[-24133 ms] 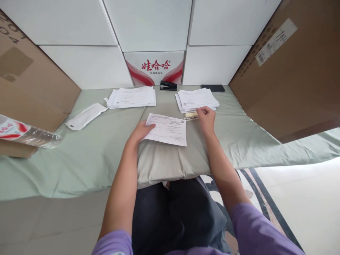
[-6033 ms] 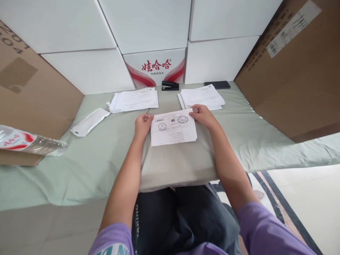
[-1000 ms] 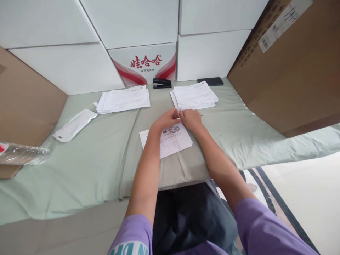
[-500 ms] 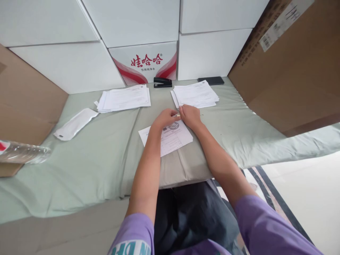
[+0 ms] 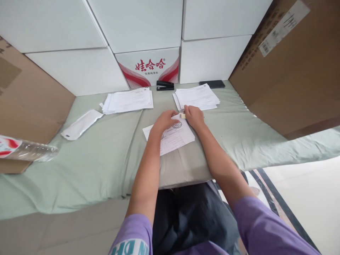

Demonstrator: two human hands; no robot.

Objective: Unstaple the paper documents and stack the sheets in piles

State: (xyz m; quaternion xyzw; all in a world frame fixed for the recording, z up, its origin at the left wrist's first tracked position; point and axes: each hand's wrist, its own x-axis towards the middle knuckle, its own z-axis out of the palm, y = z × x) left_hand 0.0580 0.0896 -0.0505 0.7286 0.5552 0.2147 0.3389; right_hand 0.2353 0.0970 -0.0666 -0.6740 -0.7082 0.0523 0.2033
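Printed sheets of paper [image 5: 176,138] with round dark stamps lie at a slant on the covered table in front of me. My left hand [image 5: 166,119] is at their top edge, the paper between thumb and fingers. Close by on the right, my right hand [image 5: 194,116] is closed around a small pale-yellow block [image 5: 183,115], whose end pokes out towards the left hand at the sheets' top corner. Most of the block is hidden in the fingers, so its kind cannot be made out.
Behind the sheets lie a left paper stack [image 5: 129,100] and a right paper stack [image 5: 196,96], a black stapler [image 5: 165,85] and a dark phone [image 5: 212,84]. A white pouch [image 5: 81,124] and a water bottle [image 5: 29,148] are at left. White boxes [image 5: 148,24] and a brown carton [image 5: 289,78] border the table.
My right hand has moved slightly away from the left hand, and more of the pale-yellow block shows. The left hand stays at the sheets' top edge. The view has shifted a little.
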